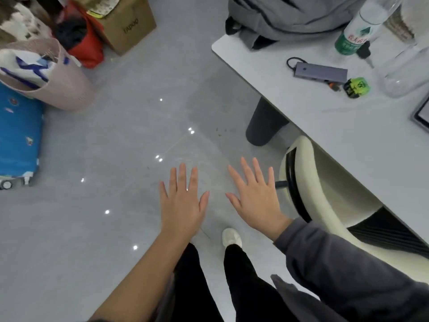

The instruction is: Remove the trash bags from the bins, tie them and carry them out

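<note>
My left hand (183, 203) and my right hand (255, 198) are held out flat over the grey floor, fingers spread and straight, holding nothing. A pink bin (67, 87) stands on the floor at the far left, well away from both hands, with white and blue paper or plastic (27, 68) stuffed in its top. No bag liner can be made out in it. A red bag (86, 43) with dark contents sits behind the bin.
A white desk (325, 112) fills the right side, carrying a grey backpack (290, 17), a bottle (357, 36), a USB hub (320, 72) and a glass (406, 75). A cream chair (325, 194) sits under it. A cardboard box (130, 26) and a blue suitcase (18, 135) stand at the left.
</note>
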